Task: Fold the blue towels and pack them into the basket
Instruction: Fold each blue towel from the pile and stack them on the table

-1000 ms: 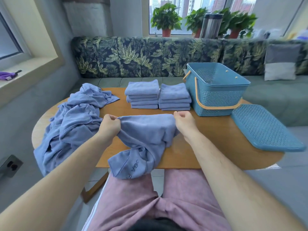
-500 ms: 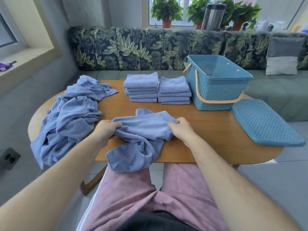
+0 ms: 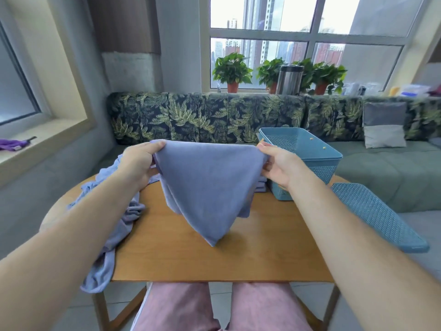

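While both arms reach out over the wooden table, one blue towel hangs stretched between the hands, held up in front of the person! The left hand pinches the towel's upper left corner, thumb laid along the top edge and fingers curled behind the cloth. The right hand pinches the opposite upper corner, fingertips tucked right at the edge. Between the two grips the top edge runs taut and nearly level, and below the hands the cloth falls away into a long point; whether that tip touches the tabletop, I cannot tell.

Just beyond the right hand, and partly hidden by it, stands the blue basket, open at the top with its perforated inner wall in view. Below the right hand, in the gap between the hanging towel and the basket, a sliver of folded towels peeks out. Right of the right forearm lies a blue lid, flat and jutting past the table's edge. Under and left of the left forearm sprawls the heap of unfolded blue towels, one end spilling off the near rim.

Far beyond both hands runs a leaf-print sofa, with potted plants and a steel canister on the sill behind it, and a grey cushion out past the right hand. Way off left of the left hand, a purple item lies on a window ledge.
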The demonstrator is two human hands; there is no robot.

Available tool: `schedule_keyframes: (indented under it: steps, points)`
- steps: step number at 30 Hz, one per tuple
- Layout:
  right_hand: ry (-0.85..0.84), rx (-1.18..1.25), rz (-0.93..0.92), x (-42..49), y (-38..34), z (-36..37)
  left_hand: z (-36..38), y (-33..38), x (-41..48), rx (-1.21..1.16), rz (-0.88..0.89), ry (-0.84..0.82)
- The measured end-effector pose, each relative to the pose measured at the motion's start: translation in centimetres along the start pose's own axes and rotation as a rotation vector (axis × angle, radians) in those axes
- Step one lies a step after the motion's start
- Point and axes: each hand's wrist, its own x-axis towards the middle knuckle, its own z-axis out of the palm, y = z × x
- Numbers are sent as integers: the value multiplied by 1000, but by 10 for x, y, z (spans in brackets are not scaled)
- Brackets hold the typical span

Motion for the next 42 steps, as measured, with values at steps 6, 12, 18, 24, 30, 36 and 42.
schedule_keyframes:
  steps: [6,12,18,24,30,36,42]
  points:
    - [38,-310,-304,-7,-51,4,2,46,0,-13,139,-26]
    - [18,-482,-512,-38,-76,7,-10,63,-22,95,406,23]
    - [7,-469,-649,-69,-99,6,-17,77,-28,54,446,42]
    - [81,-520,-573,-63,-102,4,-5,74,-19,137,400,6]
    - [101,-549,-422,-35,-81,-5,6,47,6,199,217,-57]
    - [104,-525,-422,4,-94,7,22,66,34,266,304,9]
    - [45,-503,-298,-3,-59,-12,13,34,26,111,179,-61]
